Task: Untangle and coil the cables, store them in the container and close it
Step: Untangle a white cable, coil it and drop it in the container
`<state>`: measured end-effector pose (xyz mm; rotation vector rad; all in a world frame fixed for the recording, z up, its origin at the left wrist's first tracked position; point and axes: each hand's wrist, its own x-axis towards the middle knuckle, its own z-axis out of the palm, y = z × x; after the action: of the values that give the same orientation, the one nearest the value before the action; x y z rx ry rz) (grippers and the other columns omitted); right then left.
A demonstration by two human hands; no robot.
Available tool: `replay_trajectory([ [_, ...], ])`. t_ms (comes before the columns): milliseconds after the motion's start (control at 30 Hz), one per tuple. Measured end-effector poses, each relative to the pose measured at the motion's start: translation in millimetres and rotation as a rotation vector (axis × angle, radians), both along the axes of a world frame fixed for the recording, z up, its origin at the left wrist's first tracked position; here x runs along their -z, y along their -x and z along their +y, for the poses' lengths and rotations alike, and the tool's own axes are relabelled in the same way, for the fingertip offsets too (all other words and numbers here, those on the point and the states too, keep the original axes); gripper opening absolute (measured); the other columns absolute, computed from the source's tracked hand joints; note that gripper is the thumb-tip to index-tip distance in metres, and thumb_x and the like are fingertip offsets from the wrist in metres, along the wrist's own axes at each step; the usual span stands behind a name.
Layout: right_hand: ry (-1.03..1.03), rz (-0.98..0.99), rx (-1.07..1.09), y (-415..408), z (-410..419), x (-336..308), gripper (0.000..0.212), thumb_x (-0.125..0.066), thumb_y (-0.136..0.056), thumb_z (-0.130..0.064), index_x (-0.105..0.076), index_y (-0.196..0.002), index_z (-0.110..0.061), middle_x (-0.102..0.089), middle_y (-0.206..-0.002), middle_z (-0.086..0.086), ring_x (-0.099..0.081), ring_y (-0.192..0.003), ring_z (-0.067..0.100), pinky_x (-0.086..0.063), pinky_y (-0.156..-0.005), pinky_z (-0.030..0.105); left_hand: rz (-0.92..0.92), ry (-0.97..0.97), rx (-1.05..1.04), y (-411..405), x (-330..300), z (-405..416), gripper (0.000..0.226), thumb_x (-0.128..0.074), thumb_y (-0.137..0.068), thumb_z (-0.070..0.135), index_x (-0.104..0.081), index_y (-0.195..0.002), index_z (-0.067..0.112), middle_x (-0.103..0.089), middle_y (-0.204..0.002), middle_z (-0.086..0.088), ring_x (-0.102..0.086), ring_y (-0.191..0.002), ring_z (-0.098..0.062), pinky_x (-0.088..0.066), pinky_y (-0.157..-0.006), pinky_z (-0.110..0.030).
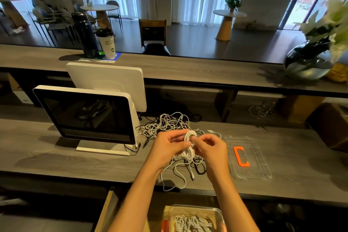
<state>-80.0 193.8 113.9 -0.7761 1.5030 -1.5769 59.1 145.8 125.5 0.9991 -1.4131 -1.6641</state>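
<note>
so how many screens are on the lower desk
2: a dark monitor facing the person at the left, and a white one directly behind it, showing its back.

Café: till screen (84, 117), takeaway cup (107, 44).

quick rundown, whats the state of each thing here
left hand: holds the white coil
right hand: pinches the coil
white coil: partly wound
cable tangle: still knotted, on the desk
container: open, coiled cables inside
lid: off, lying on the desk
screen: dark
</note>
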Motion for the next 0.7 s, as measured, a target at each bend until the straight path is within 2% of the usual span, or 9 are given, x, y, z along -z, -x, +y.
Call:
replay_trajectory([
  [67,0.013,-0.033,0.018,-1.8,0.2,2.8,0.014,-0.076,-0.084,-0.009,-0.069,-0.094,-0.001,-0.070,-0.074,0.012,-0.066,-0.061,0.018,-0.055,-0.057,0.025,0.032,-0.054,-0.019,0.4,3.8,-0.7,0.037,-0.071,-0.084,-0.006,-0.072,-0.110,0.020,-0.077,-0.102,-0.004,-0.075,-0.092,-0.023,-0.060,-0.079,-0.031],
  [167,-0.004,-0.072,-0.057,-1.2,-1.5,8.9,0.019,-0.072,-0.089,-0.014,-0.072,-0.108,-0.010,-0.074,-0.089,0.011,-0.069,-0.073,0.018,-0.057,-0.066,0.027,0.056,-0.119,-0.025,1.6,9.7,-0.7,0.032,-0.070,-0.085,-0.004,-0.073,-0.108,0.019,-0.078,-0.098,-0.005,-0.074,-0.083,-0.017,-0.057,-0.073,-0.026],
  [267,-0.005,-0.141,-0.187,0.8,0.8,16.5,0.024,-0.059,-0.097,-0.019,-0.073,-0.110,-0.005,-0.072,-0.086,0.014,-0.064,-0.077,0.022,-0.053,-0.068,0.029,0.109,-0.222,-0.034,6.4,18.6,2.0,0.028,-0.065,-0.089,-0.004,-0.073,-0.108,0.015,-0.076,-0.092,-0.004,-0.073,-0.081,-0.015,-0.059,-0.070,-0.024],
  [367,-0.015,-0.179,-0.244,7.1,5.5,25.4,0.022,-0.058,-0.097,-0.011,-0.072,-0.111,-0.002,-0.072,-0.094,0.011,-0.066,-0.085,0.021,-0.053,-0.075,0.029,0.113,-0.288,-0.093,13.6,32.5,2.9,0.024,-0.065,-0.090,-0.002,-0.072,-0.107,0.013,-0.077,-0.094,-0.005,-0.073,-0.085,-0.017,-0.059,-0.076,-0.028],
  [433,-0.039,-0.184,-0.217,12.9,11.1,36.8,0.022,-0.060,-0.094,-0.003,-0.070,-0.113,0.000,-0.072,-0.100,0.016,-0.068,-0.087,0.022,-0.056,-0.075,0.028,0.074,-0.311,-0.104,20.7,46.0,5.8,0.020,-0.065,-0.091,0.000,-0.073,-0.104,0.013,-0.076,-0.093,-0.005,-0.072,-0.083,-0.016,-0.059,-0.073,-0.027],
  [500,-0.092,-0.181,-0.140,17.7,17.1,50.4,0.021,-0.062,-0.092,-0.002,-0.071,-0.111,0.001,-0.072,-0.096,0.019,-0.067,-0.080,0.022,-0.056,-0.068,0.025,0.042,-0.348,-0.097,28.2,60.8,10.7,0.020,-0.065,-0.091,0.000,-0.072,-0.108,0.009,-0.076,-0.091,-0.005,-0.072,-0.078,-0.015,-0.058,-0.065,-0.025],
  [600,-0.203,-0.189,-0.048,27.2,30.5,75.5,0.020,-0.065,-0.091,-0.005,-0.072,-0.109,0.002,-0.073,-0.091,0.018,-0.067,-0.076,0.021,-0.055,-0.063,0.023,-0.045,-0.392,-0.060,38.4,85.3,21.2,0.021,-0.066,-0.091,0.001,-0.071,-0.110,0.009,-0.075,-0.091,-0.004,-0.073,-0.077,-0.011,-0.059,-0.063,-0.024],
  [667,-0.281,-0.218,-0.031,34.0,40.9,95.5,0.020,-0.065,-0.090,-0.003,-0.072,-0.108,0.001,-0.074,-0.092,0.017,-0.068,-0.077,0.022,-0.056,-0.065,0.025,-0.112,-0.423,-0.035,43.7,105.1,29.0,0.020,-0.068,-0.090,0.003,-0.071,-0.104,0.017,-0.075,-0.092,-0.002,-0.072,-0.079,-0.011,-0.060,-0.068,-0.028],
  [700,-0.313,-0.226,-0.022,36.6,46.2,106.4,0.020,-0.065,-0.089,-0.001,-0.072,-0.108,0.000,-0.074,-0.093,0.017,-0.069,-0.078,0.023,-0.057,-0.066,0.026,-0.142,-0.442,-0.023,46.8,116.5,33.4,0.020,-0.069,-0.089,0.004,-0.071,-0.102,0.020,-0.074,-0.095,-0.002,-0.072,-0.084,-0.014,-0.061,-0.075,-0.034],
])
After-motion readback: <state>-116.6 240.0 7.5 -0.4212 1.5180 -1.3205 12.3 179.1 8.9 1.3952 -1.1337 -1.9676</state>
